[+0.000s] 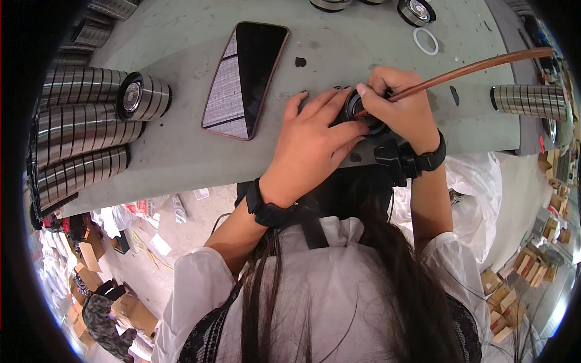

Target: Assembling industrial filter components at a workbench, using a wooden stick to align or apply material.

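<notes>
My left hand (311, 139) is closed around the edge of a small round black-rimmed part (349, 112) that rests on the grey-green table. In my right hand (404, 109) is a long, slightly curved brown stick (484, 64), pinched near its lower end. The stick's tip goes down into the round part's opening, and its other end reaches out to the upper right. My fingers cover much of the part. Left of my hands lies a phone (247, 81) with a dark, reflecting screen.
Stacked silvery cylinders with black bands (82, 124) line the table's left side; another short stack (528, 100) lies at the right edge. Toward the far right are a white ring (426, 42) and a round metal-topped part (417, 11). Cardboard boxes (133, 311) litter the floor.
</notes>
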A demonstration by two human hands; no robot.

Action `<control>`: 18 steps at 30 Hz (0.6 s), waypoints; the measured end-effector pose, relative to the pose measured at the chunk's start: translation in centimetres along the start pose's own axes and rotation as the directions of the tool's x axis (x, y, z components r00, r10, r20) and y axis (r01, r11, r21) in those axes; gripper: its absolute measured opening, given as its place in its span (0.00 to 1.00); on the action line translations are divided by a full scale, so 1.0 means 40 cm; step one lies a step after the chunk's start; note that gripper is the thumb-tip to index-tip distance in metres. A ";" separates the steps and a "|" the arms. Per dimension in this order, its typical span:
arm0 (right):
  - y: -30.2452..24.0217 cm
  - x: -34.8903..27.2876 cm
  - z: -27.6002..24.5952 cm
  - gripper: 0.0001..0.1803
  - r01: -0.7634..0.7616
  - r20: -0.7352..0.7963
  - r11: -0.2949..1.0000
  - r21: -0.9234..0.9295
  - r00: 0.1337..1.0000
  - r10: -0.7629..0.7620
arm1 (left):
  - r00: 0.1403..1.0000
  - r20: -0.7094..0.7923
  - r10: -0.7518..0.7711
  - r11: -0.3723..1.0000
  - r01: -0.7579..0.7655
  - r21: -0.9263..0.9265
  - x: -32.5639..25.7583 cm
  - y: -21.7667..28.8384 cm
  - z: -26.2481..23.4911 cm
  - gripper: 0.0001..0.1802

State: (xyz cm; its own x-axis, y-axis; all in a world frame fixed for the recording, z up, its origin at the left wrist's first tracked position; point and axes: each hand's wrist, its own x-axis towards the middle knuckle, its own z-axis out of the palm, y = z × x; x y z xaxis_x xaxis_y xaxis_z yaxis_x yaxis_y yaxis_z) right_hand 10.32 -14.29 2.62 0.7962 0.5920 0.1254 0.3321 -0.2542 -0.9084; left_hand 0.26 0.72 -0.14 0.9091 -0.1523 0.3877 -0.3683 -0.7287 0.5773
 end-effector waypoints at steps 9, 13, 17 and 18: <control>0.009 0.002 0.002 0.14 0.049 0.009 0.994 -0.102 0.999 -0.048 | 1.000 -0.004 0.026 0.999 -0.026 0.018 0.001 0.000 0.001 0.13; 0.009 -0.002 0.013 0.15 0.040 -0.033 0.996 -0.082 0.999 -0.043 | 1.000 -0.005 0.013 1.000 -0.013 0.020 0.000 0.000 0.001 0.13; 0.018 -0.003 0.025 0.15 0.102 -0.160 0.991 -0.087 0.981 -0.115 | 1.000 0.004 0.022 1.000 -0.022 0.013 0.002 -0.001 0.002 0.12; 0.018 -0.002 0.028 0.16 0.122 -0.194 0.985 -0.118 0.970 -0.143 | 1.000 0.003 0.024 1.000 -0.024 0.012 0.002 -0.002 0.003 0.12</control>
State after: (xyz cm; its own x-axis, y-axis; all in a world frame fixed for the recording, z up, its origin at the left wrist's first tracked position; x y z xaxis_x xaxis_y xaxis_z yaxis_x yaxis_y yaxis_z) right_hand 9.95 -13.66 1.50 0.8232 0.4626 0.3292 0.4840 -0.2687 -0.8328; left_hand 0.38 0.68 -0.24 0.9004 -0.1717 0.3998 -0.3880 -0.7327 0.5592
